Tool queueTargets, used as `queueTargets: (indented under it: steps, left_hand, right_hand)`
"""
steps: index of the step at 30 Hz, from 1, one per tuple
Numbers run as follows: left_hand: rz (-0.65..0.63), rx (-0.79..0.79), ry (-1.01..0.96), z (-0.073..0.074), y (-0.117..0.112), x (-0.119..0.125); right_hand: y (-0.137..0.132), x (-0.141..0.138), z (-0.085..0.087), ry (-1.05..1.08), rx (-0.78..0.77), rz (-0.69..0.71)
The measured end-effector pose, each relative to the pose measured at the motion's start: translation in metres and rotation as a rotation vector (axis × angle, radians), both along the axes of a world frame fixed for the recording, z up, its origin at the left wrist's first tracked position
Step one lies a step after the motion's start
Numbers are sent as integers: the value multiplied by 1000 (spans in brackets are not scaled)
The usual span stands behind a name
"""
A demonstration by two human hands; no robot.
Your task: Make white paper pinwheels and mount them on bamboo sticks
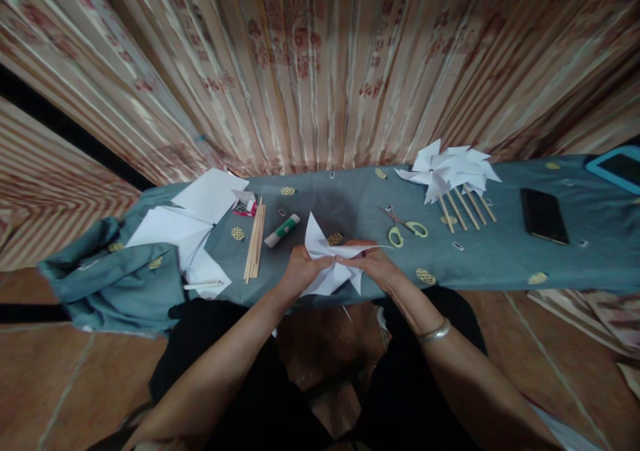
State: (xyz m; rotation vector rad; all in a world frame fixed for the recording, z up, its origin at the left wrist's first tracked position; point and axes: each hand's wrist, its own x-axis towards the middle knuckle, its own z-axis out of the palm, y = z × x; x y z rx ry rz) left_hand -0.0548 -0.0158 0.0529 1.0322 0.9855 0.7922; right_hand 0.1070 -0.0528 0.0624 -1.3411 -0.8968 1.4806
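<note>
A white paper pinwheel (pixel 330 279) is held between both hands over the near edge of the cloth-covered table. My left hand (pixel 304 268) is closed on its left side, the thumb pressed near the centre. From the right, my right hand (pixel 374 262) pinches it, its thumb meeting the left one at the middle. Pointed paper blades stick out above, below and to the right. Whether a pin sits under the thumbs is hidden. Nearest on the left lies a glue stick (pixel 283 231); beyond the right hand are scissors (pixel 403 226) with light green handles.
Wooden sticks (pixel 255 241) lie beside a small red-and-white box (pixel 245 204) of metal pieces. White paper sheets (pixel 165 231) and a white pen (pixel 204 284) are at the left. Several finished pinwheels (pixel 450 170) on sticks, a black phone (pixel 544 216) and a blue-framed device (pixel 617 168) lie right.
</note>
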Motion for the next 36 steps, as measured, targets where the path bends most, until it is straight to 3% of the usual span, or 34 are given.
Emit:
queueTargets:
  steps: [5,11,16,19,26,36]
  left_hand:
    - [-20,29,-16,2,3,-7]
    - [108,185,70,6,20,-24]
    - [130,602,494,5,47,-63]
    - [137,727,790,6,61,-87]
    - [-3,710,1260,11,68,-106]
    - [-143,748,1468,12,71,-99]
  right_hand:
    - [4,0,2,42,-30,-47]
    - [8,7,1,76,-22,-112]
    - [8,9,0,97,-52,-128]
    - [8,10,-2,104,-55,-125]
    - [7,11,-3,109,-52,-102]
    - [9,10,-5,87,-53,-111]
